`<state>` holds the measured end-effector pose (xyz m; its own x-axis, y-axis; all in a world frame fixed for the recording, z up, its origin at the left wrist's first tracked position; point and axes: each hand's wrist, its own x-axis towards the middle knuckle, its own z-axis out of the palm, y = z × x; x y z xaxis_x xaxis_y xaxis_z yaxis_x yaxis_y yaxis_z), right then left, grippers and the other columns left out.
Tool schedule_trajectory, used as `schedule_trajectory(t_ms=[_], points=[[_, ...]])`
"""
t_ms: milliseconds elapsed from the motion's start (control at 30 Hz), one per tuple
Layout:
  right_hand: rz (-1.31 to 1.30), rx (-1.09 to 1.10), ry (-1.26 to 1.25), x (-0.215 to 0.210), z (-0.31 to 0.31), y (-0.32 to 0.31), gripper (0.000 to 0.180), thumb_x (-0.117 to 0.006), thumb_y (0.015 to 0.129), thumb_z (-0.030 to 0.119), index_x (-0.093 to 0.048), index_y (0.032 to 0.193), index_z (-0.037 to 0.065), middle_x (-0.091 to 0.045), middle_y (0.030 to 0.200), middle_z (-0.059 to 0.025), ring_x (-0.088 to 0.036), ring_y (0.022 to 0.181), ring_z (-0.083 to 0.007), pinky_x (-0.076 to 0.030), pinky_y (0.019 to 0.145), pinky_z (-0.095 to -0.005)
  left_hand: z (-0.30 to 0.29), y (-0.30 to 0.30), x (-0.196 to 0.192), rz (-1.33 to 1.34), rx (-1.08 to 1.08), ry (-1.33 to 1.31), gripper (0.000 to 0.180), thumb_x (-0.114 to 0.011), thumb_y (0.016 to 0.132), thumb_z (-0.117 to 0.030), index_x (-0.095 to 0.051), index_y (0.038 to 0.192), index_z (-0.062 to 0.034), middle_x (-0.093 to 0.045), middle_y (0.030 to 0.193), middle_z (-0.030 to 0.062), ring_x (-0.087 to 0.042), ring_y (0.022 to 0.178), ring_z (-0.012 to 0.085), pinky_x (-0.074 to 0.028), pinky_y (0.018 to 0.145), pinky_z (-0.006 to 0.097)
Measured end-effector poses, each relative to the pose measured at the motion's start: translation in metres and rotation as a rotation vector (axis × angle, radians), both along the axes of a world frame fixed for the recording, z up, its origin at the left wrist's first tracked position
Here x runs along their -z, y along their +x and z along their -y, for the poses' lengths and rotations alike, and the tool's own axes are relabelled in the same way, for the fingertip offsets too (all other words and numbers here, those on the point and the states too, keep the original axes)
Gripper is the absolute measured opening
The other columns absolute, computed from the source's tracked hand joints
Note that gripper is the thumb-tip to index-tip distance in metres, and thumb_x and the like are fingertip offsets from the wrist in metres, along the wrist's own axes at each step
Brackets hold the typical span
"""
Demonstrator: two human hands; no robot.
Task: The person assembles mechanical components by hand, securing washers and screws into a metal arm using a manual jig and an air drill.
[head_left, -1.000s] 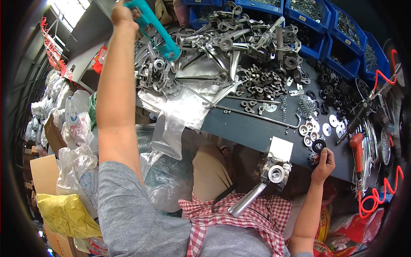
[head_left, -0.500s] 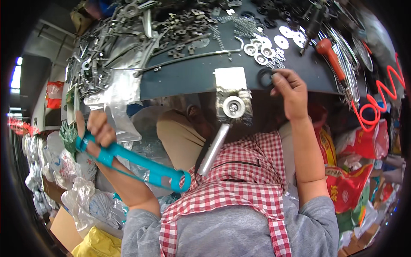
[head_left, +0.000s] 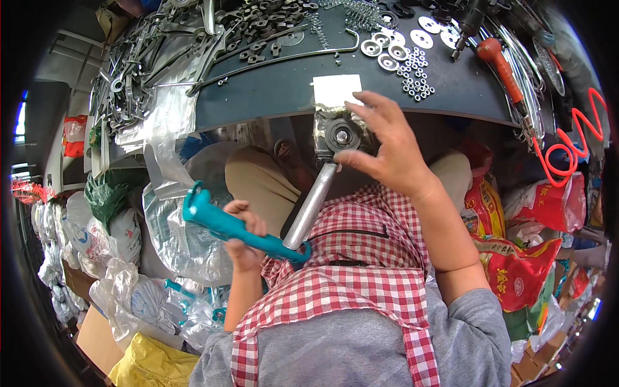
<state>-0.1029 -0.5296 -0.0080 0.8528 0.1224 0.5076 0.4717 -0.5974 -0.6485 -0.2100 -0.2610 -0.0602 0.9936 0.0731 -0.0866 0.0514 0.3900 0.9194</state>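
Observation:
My left hand (head_left: 246,233) is closed round a long teal plastic housing (head_left: 216,222), slanting down to the right. The housing's lower end lies by the near end of a silver metal tube (head_left: 311,209). That tube slopes up to a fixture at the bench edge, with a white pad (head_left: 338,89) behind it. A black ring (head_left: 334,133) sits on the fixture around a shiny metal centre. Beside the ring my right hand (head_left: 394,153) is open, thumb and fingers spread with nothing between them. Whether its thumb touches the fixture, I cannot tell.
On the dark bench lie a bent metal rod (head_left: 284,60), several nuts (head_left: 416,76), cup washers (head_left: 388,62), flat discs (head_left: 422,39) and springs (head_left: 361,14). A red-handled tool (head_left: 500,68) and a red coiled hose (head_left: 567,160) are at the right. Metal levers (head_left: 126,84) heap at the left.
My right hand has moved left from the bench and let go of the black ring, which is now on the fixture. My left hand has brought the teal housing rightward, toward the metal tube.

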Motion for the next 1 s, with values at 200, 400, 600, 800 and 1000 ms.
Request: schedule_trajectory(t_ms=[200,400,600,800,1000], points=[[-0.109,-0.172,-0.008,0.012,0.001,0.006,0.05,-0.077,0.058,0.027,-0.059,0.1,0.005,-0.053,0.111,-0.0108,-0.047,0.105,-0.0294,-0.038,0.09,-0.037,-0.042,0.078,-0.081,0.318,0.138,-0.306,0.091,-0.056,0.058,-0.076,-0.042,0.106,0.0006,-0.033,0.06,-0.0019,-0.028,0.045,0.0067,-0.022,0.042,0.023],[-0.067,-0.168,0.128,0.032,-0.002,0.007,0.053,-0.079,0.054,0.023,-0.058,0.1,0.006,-0.053,0.113,-0.0103,-0.047,0.108,-0.0292,-0.037,0.093,-0.0377,0.061,0.164,-0.142,0.841,0.593,-0.348,0.109,-0.049,0.054,-0.083,-0.039,0.114,0.0068,-0.034,0.063,-0.0019,-0.027,0.045,0.006,-0.023,0.042,0.022],[0.051,-0.205,0.101,0.038,0.001,0.011,0.062,-0.08,0.052,0.021,-0.055,0.106,0.004,-0.052,0.116,-0.012,-0.045,0.112,-0.0302,-0.036,0.095,-0.0396,0.118,0.189,-0.124,0.732,0.731,-0.251,0.103,-0.041,0.063,-0.082,-0.047,0.102,0.0137,-0.041,0.055,-0.0017,-0.036,0.045,0.0044,-0.028,0.04,0.019],[0.067,-0.21,0.138,0.035,0.003,0.01,0.068,-0.08,0.05,0.031,-0.053,0.106,0.005,-0.053,0.113,-0.0113,-0.047,0.109,-0.0305,-0.035,0.094,-0.041,0.127,0.197,-0.122,0.692,0.76,-0.212,0.099,-0.04,0.066,-0.08,-0.049,0.099,0.0129,-0.039,0.052,-0.0027,-0.038,0.045,0.005,-0.028,0.04,0.019],[0.118,-0.114,0.261,0.041,-0.015,0.007,0.062,-0.078,0.049,0.022,-0.055,0.103,0.003,-0.053,0.108,-0.0141,-0.049,0.104,-0.0311,-0.036,0.093,-0.0403,0.118,0.196,-0.125,0.662,0.802,-0.135,0.113,-0.041,0.053,-0.088,-0.048,0.105,0.0116,-0.042,0.057,-0.0026,-0.04,0.048,0.005,-0.029,0.043,0.018]])
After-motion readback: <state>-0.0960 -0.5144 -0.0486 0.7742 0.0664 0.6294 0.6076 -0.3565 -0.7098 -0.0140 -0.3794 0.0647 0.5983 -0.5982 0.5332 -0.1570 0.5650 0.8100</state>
